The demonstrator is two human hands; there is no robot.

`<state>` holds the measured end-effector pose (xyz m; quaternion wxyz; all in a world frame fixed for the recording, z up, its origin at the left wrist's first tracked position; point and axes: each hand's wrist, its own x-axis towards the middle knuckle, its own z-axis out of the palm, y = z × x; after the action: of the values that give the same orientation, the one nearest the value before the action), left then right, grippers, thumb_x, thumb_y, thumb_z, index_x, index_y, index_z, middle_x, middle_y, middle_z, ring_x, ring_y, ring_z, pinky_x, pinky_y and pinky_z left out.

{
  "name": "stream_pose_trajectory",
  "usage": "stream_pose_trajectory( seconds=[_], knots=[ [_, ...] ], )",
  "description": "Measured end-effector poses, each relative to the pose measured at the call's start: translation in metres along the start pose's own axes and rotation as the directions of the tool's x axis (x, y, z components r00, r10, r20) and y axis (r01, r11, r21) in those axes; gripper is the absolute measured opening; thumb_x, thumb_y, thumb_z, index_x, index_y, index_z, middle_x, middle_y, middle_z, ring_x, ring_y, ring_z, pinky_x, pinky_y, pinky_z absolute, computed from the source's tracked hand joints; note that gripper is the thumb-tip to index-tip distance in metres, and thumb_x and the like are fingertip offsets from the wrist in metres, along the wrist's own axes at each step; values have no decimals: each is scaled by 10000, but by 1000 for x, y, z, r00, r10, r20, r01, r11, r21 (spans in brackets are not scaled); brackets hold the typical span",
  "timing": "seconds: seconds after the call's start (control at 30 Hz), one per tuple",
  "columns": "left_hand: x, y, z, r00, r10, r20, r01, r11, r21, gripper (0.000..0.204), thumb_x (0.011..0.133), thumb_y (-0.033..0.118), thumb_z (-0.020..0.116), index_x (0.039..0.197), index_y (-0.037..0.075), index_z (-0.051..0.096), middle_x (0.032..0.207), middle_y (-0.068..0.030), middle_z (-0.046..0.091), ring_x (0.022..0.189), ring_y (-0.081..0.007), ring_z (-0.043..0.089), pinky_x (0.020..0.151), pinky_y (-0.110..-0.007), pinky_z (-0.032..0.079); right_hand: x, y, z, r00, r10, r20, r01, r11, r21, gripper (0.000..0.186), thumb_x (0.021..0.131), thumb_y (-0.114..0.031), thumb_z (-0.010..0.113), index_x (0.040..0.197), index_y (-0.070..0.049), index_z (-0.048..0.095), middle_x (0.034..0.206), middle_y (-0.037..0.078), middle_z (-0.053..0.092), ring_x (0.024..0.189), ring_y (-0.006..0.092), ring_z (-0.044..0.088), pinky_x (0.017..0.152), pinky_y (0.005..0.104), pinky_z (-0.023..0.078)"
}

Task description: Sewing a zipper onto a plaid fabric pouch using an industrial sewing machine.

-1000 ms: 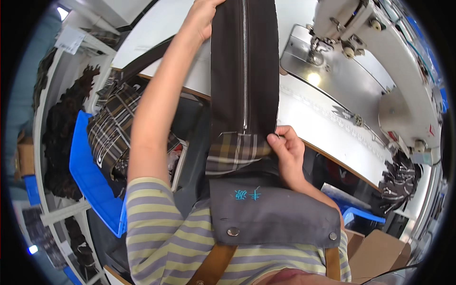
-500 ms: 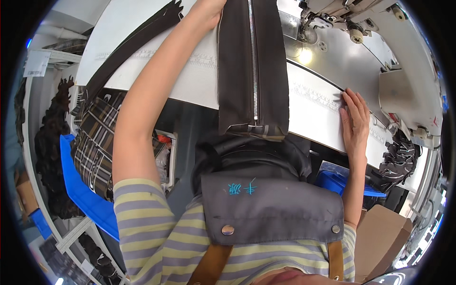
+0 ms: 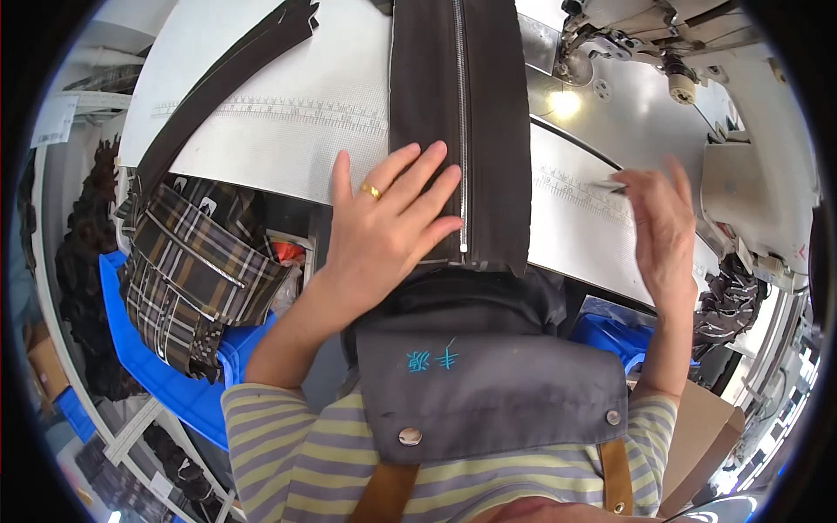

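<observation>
A long dark brown fabric strip with a metal zipper (image 3: 497,131) down its length lies across the white table, its near end at the front edge. My left hand (image 3: 388,222), a ring on one finger, lies flat on the strip's left side with fingers spread. Its fingertips come close to the zipper teeth. To the right of the strip, my right hand (image 3: 660,227) is raised over the table, fingers bent and pinched. A small pointed metal tool (image 3: 610,186) sticks out from them toward the left; its kind is hidden by the fingers.
A sewing machine (image 3: 741,96) stands at the far right. Another dark strip (image 3: 227,78) hangs over the table's left edge. Below it, plaid fabric pieces (image 3: 200,253) fill a blue bin (image 3: 166,383). Bundled dark pieces (image 3: 732,301) lie at the right; a cardboard box (image 3: 697,427) stands below.
My left hand has come back from the strip's far end to its near part. My right hand has lifted off the table, now with a pointed metal tool in it.
</observation>
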<state>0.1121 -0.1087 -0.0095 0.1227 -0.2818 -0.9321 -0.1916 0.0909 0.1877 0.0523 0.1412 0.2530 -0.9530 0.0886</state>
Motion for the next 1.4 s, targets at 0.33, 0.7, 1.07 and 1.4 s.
stream_pose_trajectory(
  seconds=[0.33,0.7,1.07,1.4],
  knots=[
    [-23,0,13,963,-155,-222,62,925,-375,272,751,35,754,1015,79,705,1074,-48,662,1044,-231,636,1083,-451,287,28,-22,48,965,236,116,-262,833,488,293,815,-179,753,1035,-47,612,771,84,629,614,180,588,563,305,493],
    [-20,-10,7,918,-224,-327,29,860,-510,233,771,-73,701,991,2,693,1038,-102,670,1002,-253,636,840,-319,523,16,-35,13,993,-103,53,105,993,-48,381,767,-143,727,1134,-81,647,950,47,681,993,227,638,1087,473,298],
    [-27,-12,9,910,-219,-351,16,866,-501,237,777,-83,693,995,11,699,1033,-95,674,990,-245,640,835,-319,523,-13,-83,34,932,-347,106,182,699,691,461,718,-128,757,1132,27,627,865,106,629,687,237,623,574,324,501],
    [-40,18,-36,918,-211,-337,-239,386,-891,119,764,-16,726,869,20,685,915,-116,688,919,-304,642,873,-448,488,-34,-42,33,876,469,109,-438,682,586,307,830,-144,752,1083,-11,642,849,37,646,662,67,518,585,217,434]
  ],
)
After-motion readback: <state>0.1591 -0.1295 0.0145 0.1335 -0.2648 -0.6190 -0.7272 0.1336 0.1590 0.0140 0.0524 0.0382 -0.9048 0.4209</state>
